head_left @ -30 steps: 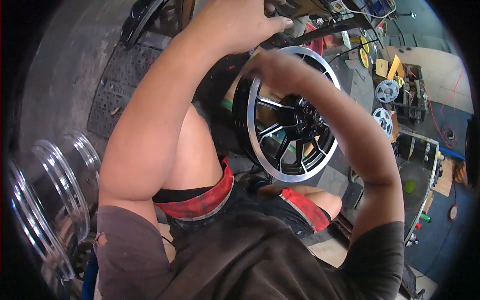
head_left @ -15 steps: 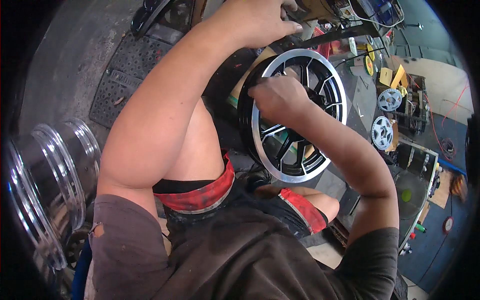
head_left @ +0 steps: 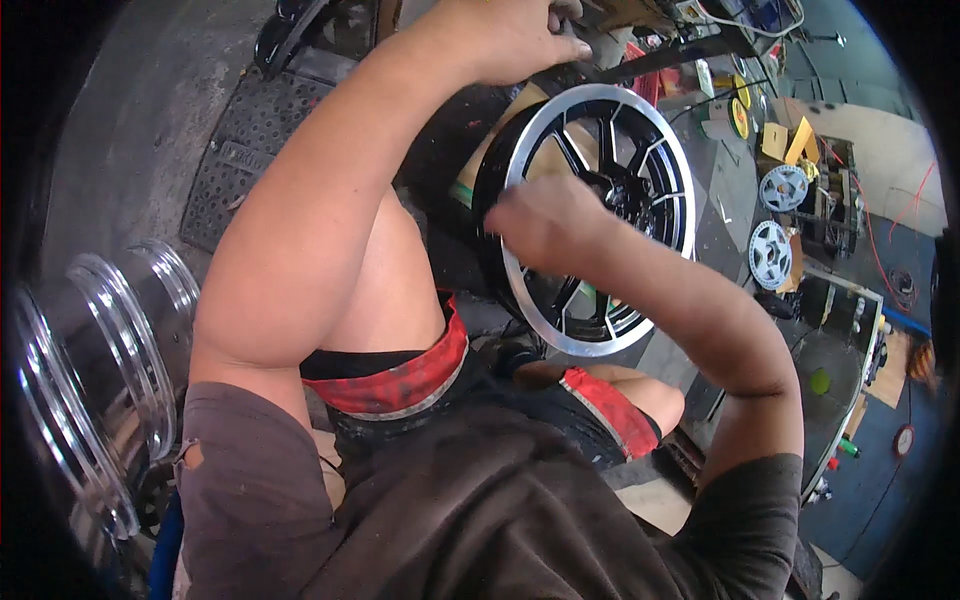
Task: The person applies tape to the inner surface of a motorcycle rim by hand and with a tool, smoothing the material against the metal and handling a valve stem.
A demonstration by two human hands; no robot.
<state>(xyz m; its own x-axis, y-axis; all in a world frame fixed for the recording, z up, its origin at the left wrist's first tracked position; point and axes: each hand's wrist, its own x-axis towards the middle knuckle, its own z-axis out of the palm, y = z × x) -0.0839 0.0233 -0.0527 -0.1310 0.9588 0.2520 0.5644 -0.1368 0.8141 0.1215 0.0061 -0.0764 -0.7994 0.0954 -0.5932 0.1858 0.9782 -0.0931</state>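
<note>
A black alloy wheel rim (head_left: 680,180) with a bright silver lip and several spokes stands tilted in front of my knees. My right hand (head_left: 550,222) is closed at the left side of this wheel, in front of its spokes. Motion blurs the fingers, and whatever they may hold is hidden. Farther off, beyond the wheel's top edge, my left hand (head_left: 515,42) has its fingers curled and its thumb stretched to the right, next to dark machine parts. Its grip is partly cut off by the picture's upper edge, so I cannot make out what is in it.
Several shiny chrome rims (head_left: 110,340) stand at the left. A dark studded mat (head_left: 235,165) lies on the floor. At right are two grey wheel discs (head_left: 770,255), a metal-framed box (head_left: 835,350), and yellow-lidded tubs (head_left: 738,115). A dark bar (head_left: 670,66) runs above the wheel.
My right hand has moved down along the wheel's left side. The wheel has turned a little, so its spokes sit differently. My left hand has stayed nearly in place.
</note>
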